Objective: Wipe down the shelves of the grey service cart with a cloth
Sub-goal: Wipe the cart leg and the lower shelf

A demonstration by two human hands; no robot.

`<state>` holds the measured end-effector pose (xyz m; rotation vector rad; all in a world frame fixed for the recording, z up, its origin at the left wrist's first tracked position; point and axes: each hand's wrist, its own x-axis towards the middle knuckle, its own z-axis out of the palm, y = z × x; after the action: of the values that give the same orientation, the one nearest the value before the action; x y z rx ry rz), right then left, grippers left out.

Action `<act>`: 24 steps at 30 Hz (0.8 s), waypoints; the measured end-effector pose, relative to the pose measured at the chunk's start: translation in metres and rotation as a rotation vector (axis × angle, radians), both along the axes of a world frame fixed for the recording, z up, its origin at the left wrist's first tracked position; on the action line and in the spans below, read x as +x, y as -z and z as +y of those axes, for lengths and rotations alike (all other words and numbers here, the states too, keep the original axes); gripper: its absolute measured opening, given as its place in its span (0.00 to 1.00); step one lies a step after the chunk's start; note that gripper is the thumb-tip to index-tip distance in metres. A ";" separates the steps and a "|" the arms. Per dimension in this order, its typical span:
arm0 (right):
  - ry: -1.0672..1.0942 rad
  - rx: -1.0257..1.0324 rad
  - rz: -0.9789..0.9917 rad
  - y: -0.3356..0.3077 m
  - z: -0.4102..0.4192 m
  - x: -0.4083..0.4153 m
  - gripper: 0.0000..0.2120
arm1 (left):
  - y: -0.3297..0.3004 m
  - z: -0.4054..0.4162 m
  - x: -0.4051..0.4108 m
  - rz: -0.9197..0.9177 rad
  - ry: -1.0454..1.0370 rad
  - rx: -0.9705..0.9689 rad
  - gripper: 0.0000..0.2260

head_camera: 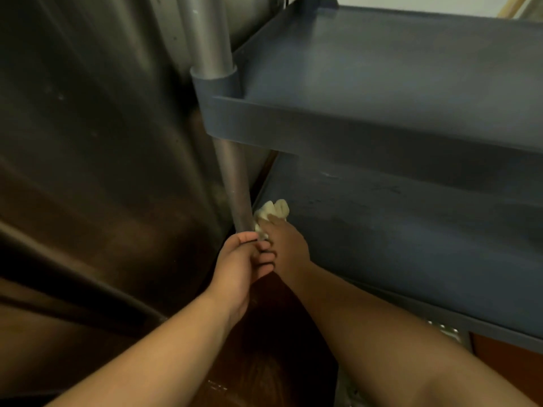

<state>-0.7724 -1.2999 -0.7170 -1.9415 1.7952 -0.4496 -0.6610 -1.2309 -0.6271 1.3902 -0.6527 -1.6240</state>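
A pale cloth (271,214) is bunched at the near left corner of the lower shelf (411,230) of the grey cart, touching the foot of the metal post (235,186) that rises there. It is held by the right hand (289,246), whose fingers are curled over it and press it against the shelf and post; the fingertips themselves are hidden by the cloth. The left hand (239,270) is wrapped round the base of the same post, its fingers closed on the metal and touching the right hand.

The step in hand is judged to be the wiping of the lower shelf's corner and post base, with the cart steadied by the left hand. Smears can be seen further along the lower shelf, so most of its surface is judged unfinished. The upper shelf (382,69) looks dull but bare; whether it has been wiped cannot be told.

For the next move, the cloth would need to be swept rightward along the lower shelf. Room above is limited by the front lip of the upper shelf, which overhangs the stroke, so the forearm must be kept low. To the left, a steel panel (88,142) stands close beside the post, leaving little clearance there. The shelf's raised rim bounds the stroke at the near edge.
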 end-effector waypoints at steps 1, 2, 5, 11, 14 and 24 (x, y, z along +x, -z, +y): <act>-0.014 -0.010 0.019 0.001 -0.002 -0.001 0.18 | 0.000 -0.001 0.001 0.009 -0.009 0.002 0.13; -0.028 -0.016 0.045 0.004 -0.002 -0.003 0.19 | 0.000 -0.002 0.000 0.013 -0.011 0.001 0.12; -0.022 -0.032 0.111 0.008 0.002 -0.016 0.21 | 0.000 -0.004 -0.007 0.031 -0.006 -0.001 0.12; 0.122 -0.023 0.252 0.003 0.020 -0.102 0.30 | 0.006 -0.001 -0.050 -0.011 0.069 -0.024 0.12; 0.211 0.078 0.287 -0.004 0.041 -0.168 0.34 | 0.007 0.006 -0.082 -0.043 0.170 -0.063 0.11; 0.588 0.276 0.346 -0.015 0.137 -0.398 0.33 | 0.005 0.051 -0.243 0.002 0.407 -0.074 0.14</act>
<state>-1.1702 -1.1627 -0.7020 -1.3416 2.5023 -0.0309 -0.9037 -1.1795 -0.6319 1.2570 -1.0356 -1.8919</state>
